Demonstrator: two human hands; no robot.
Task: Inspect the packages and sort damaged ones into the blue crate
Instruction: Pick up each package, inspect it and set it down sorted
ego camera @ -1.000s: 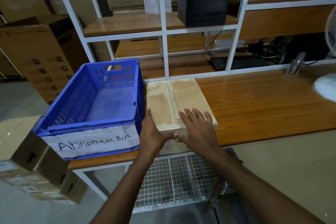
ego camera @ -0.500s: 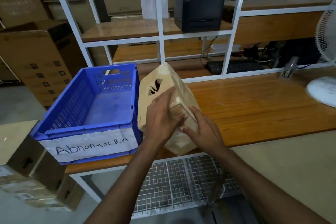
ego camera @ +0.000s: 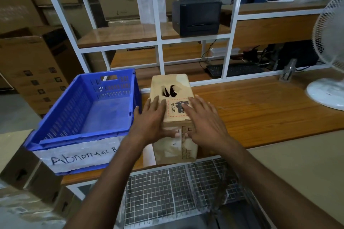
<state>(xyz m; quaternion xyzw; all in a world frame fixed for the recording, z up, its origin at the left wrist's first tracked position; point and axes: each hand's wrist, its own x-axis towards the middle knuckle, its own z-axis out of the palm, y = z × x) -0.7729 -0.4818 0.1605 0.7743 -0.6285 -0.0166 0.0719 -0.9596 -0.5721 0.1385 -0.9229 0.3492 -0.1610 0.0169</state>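
Wooden workbench is bearing a cardboard package, now rolled over, exposing a torn hole (damaged, so crate-bound). Left hand and right hand are resting on it, fingers spread, beside the empty blue crate.

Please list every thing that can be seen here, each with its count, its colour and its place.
package: one, tan, torn hole on top, on the table beside the crate
blue crate: one, blue, white "Abnormal" label, table's left end
table: one, brown wood
printer: one, black, on the shelf
keyboard: one, black, behind the frame
fan: one, white, right edge
cardboard boxes: several, brown, at left
left hand: flat on the package
right hand: flat on the package
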